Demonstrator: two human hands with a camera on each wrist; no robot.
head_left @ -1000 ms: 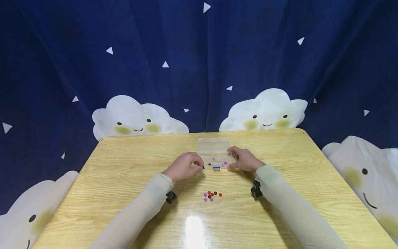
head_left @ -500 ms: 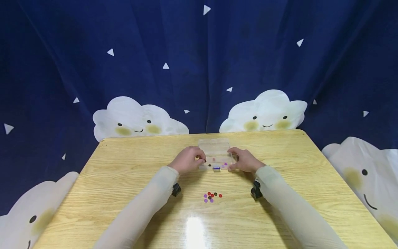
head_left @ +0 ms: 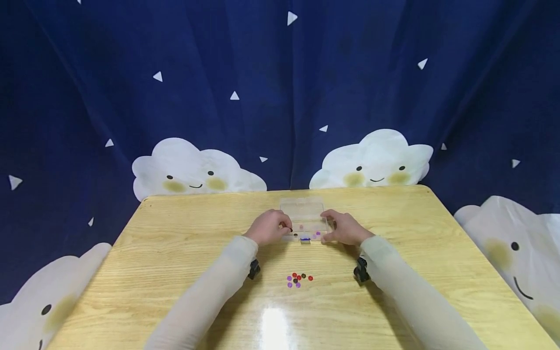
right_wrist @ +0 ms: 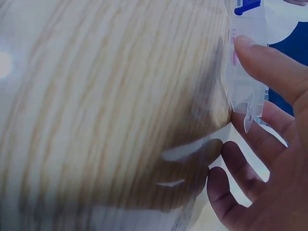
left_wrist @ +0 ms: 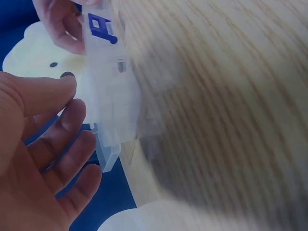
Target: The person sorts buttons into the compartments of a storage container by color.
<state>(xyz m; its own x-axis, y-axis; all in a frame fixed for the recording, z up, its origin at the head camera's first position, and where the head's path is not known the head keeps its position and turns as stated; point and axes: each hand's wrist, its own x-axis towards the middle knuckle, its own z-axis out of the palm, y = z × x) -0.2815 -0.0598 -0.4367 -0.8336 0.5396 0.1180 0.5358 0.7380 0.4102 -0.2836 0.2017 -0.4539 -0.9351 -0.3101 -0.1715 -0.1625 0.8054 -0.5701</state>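
While the clear plastic box [head_left: 305,219] sits at the middle of the wooden table [head_left: 175,253], it is framed by both hands. The left hand [head_left: 268,227] is held at the box's left end, and a tiny dark bead [left_wrist: 66,75] is pinched at the tip of its thumb, with the other fingers spread loosely. The right hand [head_left: 343,227] is pressed on the box's right end, thumb on the front edge and fingers curled behind. A blue latch [head_left: 305,237] is seen on the box's front. A small heap of loose beads [head_left: 297,279] lies just in front of the box. The bead could be dropped outside its slot, maybe because the slots are hard to see. The light box could also be pushed away if it is bumped.
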